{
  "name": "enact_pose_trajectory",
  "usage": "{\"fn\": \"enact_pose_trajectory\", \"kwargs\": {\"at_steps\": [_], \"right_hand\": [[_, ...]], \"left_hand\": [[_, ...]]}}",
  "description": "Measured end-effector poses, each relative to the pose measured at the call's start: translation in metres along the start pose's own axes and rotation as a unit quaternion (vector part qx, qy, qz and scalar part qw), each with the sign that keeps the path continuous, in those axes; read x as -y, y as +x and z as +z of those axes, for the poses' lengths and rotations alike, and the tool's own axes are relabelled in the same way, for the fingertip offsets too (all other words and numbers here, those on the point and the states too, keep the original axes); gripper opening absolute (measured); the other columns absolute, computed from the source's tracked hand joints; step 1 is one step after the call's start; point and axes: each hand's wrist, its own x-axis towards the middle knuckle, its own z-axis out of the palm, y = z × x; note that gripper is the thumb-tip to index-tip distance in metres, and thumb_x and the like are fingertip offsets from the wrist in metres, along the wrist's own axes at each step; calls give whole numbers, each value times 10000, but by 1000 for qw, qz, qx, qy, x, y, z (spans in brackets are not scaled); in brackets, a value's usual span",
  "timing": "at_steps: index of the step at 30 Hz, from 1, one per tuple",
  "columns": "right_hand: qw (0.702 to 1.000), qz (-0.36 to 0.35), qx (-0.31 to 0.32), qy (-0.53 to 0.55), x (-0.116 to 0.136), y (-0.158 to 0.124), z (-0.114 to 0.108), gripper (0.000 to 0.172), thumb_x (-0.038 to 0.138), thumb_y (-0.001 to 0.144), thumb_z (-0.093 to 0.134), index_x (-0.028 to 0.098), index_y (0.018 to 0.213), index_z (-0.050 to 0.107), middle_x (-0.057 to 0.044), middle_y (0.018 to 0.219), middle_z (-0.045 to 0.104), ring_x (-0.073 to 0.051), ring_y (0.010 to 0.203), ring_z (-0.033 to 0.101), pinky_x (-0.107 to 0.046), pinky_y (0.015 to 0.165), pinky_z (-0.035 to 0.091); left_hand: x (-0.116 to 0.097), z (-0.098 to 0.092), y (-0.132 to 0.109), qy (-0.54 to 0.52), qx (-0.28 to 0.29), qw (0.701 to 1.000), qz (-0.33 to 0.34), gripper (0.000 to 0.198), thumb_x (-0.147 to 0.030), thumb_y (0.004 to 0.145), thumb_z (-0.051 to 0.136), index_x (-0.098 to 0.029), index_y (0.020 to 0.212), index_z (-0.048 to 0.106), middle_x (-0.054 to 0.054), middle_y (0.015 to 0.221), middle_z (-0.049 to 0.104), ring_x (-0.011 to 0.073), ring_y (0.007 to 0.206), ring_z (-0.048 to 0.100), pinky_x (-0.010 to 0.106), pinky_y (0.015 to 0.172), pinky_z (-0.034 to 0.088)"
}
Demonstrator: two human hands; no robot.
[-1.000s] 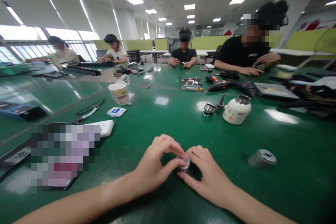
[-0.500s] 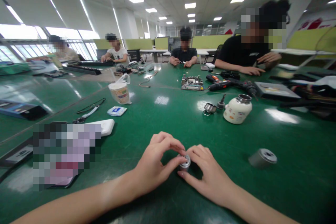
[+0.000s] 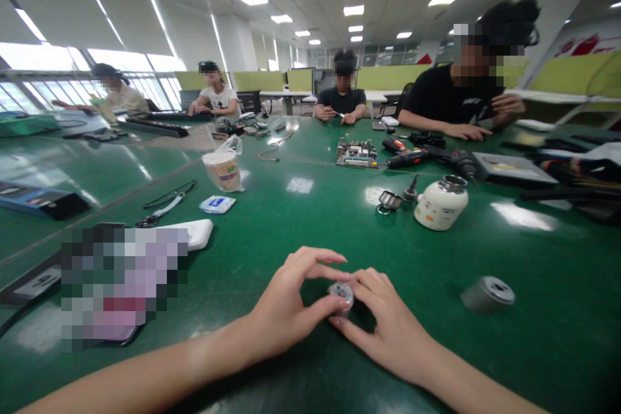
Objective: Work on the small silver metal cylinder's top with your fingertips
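A small silver metal cylinder [image 3: 341,294] stands on the green table between my two hands, its round top facing up. My right hand [image 3: 388,323] is closed round it, thumb at the near side and index finger at the far side. My left hand [image 3: 294,301] reaches over from the left, its thumb on the near rim and another finger curled behind the top. The left index finger is raised above the cylinder. Off to the right, a second, larger metal cylinder [image 3: 489,294] stands alone with a dark hole in its top.
A cream jar [image 3: 441,204], its metal lid parts [image 3: 389,201], a circuit board [image 3: 357,152] and a power drill [image 3: 407,157] lie ahead. To the left are a bagged cup [image 3: 223,168], a tissue packet [image 3: 217,204] and a phone [image 3: 126,297]. Several people sit round the table.
My left index finger has lifted off the cylinder's top, and my left thumb has shifted slightly toward its near rim. My right hand keeps its place round the cylinder.
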Motion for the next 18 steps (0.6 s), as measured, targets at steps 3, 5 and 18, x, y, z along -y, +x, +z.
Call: {"fn": "enact_pose_trajectory", "kwargs": {"at_steps": [3,5,18], "right_hand": [[1000,1,0,2,0,0,0,145,266,868,676,224,997,625,-43,981,618,-231,940,550,-405,819,432],[1000,3,5,-1,0,0,0,141,272,870,674,223,992,623,-42,974,616,-232,938,550,-406,816,431],[1000,-8,-2,-3,-1,0,0,136,271,873,664,225,993,620,-44,985,623,-228,937,556,-400,811,435]], "left_hand": [[0,0,0,-8,1,1000,-11,349,-181,794,784,-244,1097,623,28,971,768,257,1041,654,401,945,415],[1,1,0,-10,-17,999,-27,341,-201,749,826,-227,1015,614,8,837,753,255,943,671,387,878,437],[-1,1,-2,-7,4,1000,8,264,-204,869,709,-249,1117,632,30,1032,758,242,1049,652,391,943,416]]}}
